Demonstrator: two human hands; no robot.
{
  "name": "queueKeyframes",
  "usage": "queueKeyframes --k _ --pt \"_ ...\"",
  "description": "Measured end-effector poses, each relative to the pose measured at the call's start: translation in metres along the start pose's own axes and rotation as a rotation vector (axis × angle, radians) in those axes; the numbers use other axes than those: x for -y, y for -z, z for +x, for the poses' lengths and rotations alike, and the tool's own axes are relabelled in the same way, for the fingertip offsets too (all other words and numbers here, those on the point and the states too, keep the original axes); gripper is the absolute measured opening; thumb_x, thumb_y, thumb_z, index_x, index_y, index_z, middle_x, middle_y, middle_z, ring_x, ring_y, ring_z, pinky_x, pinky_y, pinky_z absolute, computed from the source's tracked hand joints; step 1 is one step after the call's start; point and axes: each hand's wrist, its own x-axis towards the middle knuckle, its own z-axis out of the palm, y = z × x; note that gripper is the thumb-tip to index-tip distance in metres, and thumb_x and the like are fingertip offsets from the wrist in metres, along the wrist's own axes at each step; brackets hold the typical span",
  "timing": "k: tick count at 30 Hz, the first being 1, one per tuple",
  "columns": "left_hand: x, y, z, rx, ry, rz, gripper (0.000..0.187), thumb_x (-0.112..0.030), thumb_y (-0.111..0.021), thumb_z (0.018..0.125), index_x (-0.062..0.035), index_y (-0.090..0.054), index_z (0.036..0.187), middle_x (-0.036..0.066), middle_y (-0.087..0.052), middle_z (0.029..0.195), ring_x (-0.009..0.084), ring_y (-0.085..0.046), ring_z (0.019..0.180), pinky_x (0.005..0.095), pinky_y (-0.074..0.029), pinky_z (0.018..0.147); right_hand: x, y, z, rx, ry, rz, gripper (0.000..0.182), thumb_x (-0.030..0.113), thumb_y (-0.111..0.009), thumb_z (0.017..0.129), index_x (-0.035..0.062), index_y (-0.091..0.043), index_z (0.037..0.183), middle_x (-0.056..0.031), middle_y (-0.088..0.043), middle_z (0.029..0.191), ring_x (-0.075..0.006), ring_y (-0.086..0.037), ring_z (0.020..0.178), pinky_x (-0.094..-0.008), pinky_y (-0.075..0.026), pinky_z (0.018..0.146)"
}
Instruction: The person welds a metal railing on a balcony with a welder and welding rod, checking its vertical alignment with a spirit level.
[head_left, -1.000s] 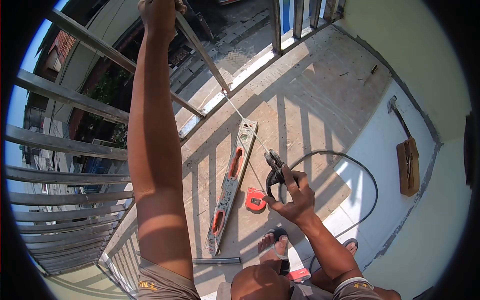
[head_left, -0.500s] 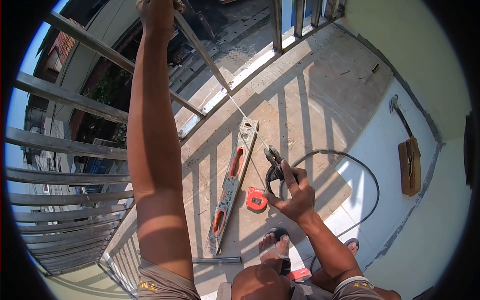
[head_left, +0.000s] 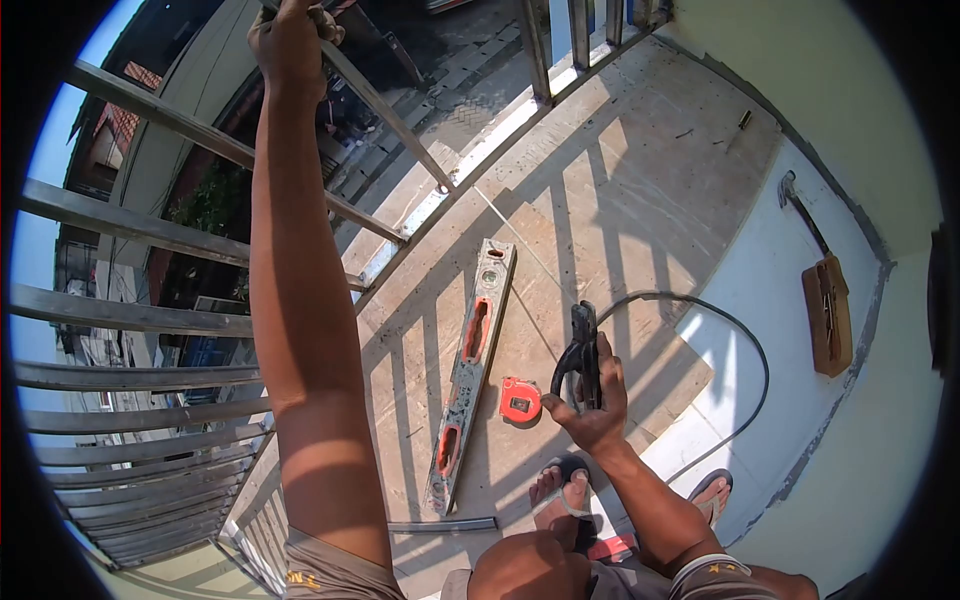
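Note:
At the top left, my left hand is wrapped around the upper part of a slanting metal bar of the railing. My right hand grips a black welding electrode holder above the floor. A thin pale welding rod extends from its jaws toward the bar's foot, its tip appearing slightly to the right of it. Below and left of the holder lie a spirit level with red-edged openings and a red tape measure.
A black cable loops across the floor at right. Beyond it lie a hammer and a brown, box-like holder. A short metal bar lies near my feet. Metal railing lines the left side, with a street below.
My right hand has turned the electrode holder more upright and shifted it right. The rod's tip has moved from the bar's foot to beside it. My left hand appears slightly farther left, still gripping.

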Motion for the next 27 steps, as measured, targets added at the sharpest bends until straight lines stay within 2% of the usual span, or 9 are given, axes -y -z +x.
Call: queueKeyframes --k 2,4,8,19,21,27 --pt "-0.001 -0.002 -0.002 0.022 -0.023 0.014 0.017 -0.012 -0.075 0.093 -0.0072 -0.062 0.082 0.001 -0.049 0.067 0.0145 -0.052 0.056 0.0359 -0.045 0.059 0.000 -0.006 -0.003 -0.040 -0.031 0.055 0.115 0.032 -0.100 0.070 0.0002 -0.040 0.163 -0.0105 -0.060 0.107 -0.0169 -0.060 0.078 -0.0312 -0.054 0.065" --pt "-0.006 -0.009 -0.010 0.023 -0.024 0.019 0.018 -0.012 -0.074 0.093 -0.0078 -0.061 0.081 0.000 -0.048 0.067 0.0145 -0.051 0.056 0.0359 -0.045 0.059 0.001 -0.012 -0.006 0.052 -0.253 0.160 0.118 0.031 -0.100 0.070 -0.0002 -0.037 0.165 -0.0107 -0.060 0.108 -0.0158 -0.059 0.077 -0.0317 -0.054 0.064" --pt "-0.011 -0.017 -0.016 -0.013 -0.031 0.045 0.020 -0.012 -0.074 0.093 -0.0102 -0.058 0.081 -0.001 -0.046 0.066 0.0141 -0.050 0.055 0.0352 -0.043 0.059 0.000 -0.026 -0.010 0.031 -0.278 0.233 0.119 0.030 -0.100 0.071 0.0008 -0.035 0.167 -0.0102 -0.060 0.108 -0.0145 -0.057 0.075 -0.0313 -0.053 0.063" --pt "-0.009 -0.016 -0.012 -0.034 0.021 0.044 0.023 -0.015 -0.071 0.096 -0.0139 -0.055 0.080 -0.003 -0.043 0.064 0.0121 -0.046 0.054 0.0342 -0.041 0.059 0.003 -0.028 0.001 0.027 -0.207 0.196 0.114 0.032 -0.099 0.076 0.0009 -0.036 0.166 -0.0086 -0.058 0.100 -0.0138 -0.056 0.072 -0.0299 -0.052 0.060" --pt "-0.008 -0.013 -0.008 -0.036 -0.003 -0.027 0.013 -0.008 -0.075 0.091 -0.0017 -0.067 0.084 0.002 -0.049 0.063 0.0150 -0.050 0.051 0.0357 -0.043 0.052 0.004 -0.027 0.003 0.023 -0.193 0.184 0.114 0.033 -0.098 0.076 0.0003 -0.037 0.166 -0.0092 -0.058 0.100 -0.0140 -0.056 0.071 -0.0302 -0.052 0.060" --pt "-0.006 -0.013 -0.007 -0.066 0.007 -0.018 0.015 -0.009 -0.075 0.091 -0.0029 -0.065 0.082 0.002 -0.049 0.064 0.0149 -0.050 0.052 0.0362 -0.043 0.053 0.005 -0.025 0.002 0.034 -0.205 0.173 0.113 0.034 -0.098 0.076 -0.0015 -0.038 0.164 -0.0116 -0.060 0.103 -0.0160 -0.059 0.071 -0.0315 -0.054 0.061"
